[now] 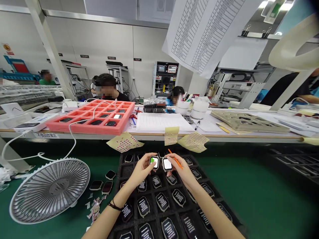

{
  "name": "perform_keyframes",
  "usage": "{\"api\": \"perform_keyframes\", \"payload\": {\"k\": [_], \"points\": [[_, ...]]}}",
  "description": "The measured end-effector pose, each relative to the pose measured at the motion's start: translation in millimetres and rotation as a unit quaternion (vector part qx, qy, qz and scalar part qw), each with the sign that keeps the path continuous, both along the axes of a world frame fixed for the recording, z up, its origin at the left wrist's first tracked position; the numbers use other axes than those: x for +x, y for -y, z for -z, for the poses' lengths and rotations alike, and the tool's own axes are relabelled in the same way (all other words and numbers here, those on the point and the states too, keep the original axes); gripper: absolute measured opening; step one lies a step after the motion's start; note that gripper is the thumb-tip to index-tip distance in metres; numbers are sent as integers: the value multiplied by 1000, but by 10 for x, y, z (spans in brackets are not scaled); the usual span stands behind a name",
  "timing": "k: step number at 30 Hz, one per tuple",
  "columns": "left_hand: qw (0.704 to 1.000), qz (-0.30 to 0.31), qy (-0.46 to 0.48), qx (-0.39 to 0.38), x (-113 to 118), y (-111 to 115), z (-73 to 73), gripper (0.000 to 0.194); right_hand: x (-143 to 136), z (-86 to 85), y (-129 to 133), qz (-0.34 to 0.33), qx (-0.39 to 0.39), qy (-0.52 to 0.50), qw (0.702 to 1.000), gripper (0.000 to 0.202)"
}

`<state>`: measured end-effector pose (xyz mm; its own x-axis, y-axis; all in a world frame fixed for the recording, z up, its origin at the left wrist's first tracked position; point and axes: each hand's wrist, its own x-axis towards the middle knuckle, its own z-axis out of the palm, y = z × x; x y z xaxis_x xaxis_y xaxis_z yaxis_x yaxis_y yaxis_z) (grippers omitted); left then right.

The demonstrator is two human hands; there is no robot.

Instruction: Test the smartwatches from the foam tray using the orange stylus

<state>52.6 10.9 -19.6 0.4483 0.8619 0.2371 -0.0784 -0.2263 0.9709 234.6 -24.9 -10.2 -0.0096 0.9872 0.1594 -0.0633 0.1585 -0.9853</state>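
Note:
My left hand (145, 166) is closed around a smartwatch (154, 162) whose lit screen is part green, part white. Its thumb lies against the screen. Right beside it, my right hand (178, 166) grips a second smartwatch (167, 164) with a white screen showing rows of text. An orange pen (175, 159) is also tucked in the right hand, slanting up past the fingers. Both hands are held above a black foam tray (127, 171), where several watches with white text on dark screens lie in compartments, such as one watch (162, 201) below my hands.
A white fan (50, 191) stands at left on the green mat (224, 172). Loose watches (107, 187) and small scraps (95, 209) lie near it. On the shelf are a pink foam tray (117, 130), papers (161, 122) and a beige tray (249, 122). Yellow sticker sheets (124, 142) hang from its edge.

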Motion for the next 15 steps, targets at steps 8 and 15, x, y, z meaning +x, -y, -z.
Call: {"api": "perform_keyframes", "payload": {"k": [8,15], "points": [[1000,-15,7,5,5,-3,17,41,-23,32,-8,-56,-2,-3,998,32],[997,-68,9,-21,-7,18,-66,31,-37,53,-4,-75,-5,10,997,41]]}}
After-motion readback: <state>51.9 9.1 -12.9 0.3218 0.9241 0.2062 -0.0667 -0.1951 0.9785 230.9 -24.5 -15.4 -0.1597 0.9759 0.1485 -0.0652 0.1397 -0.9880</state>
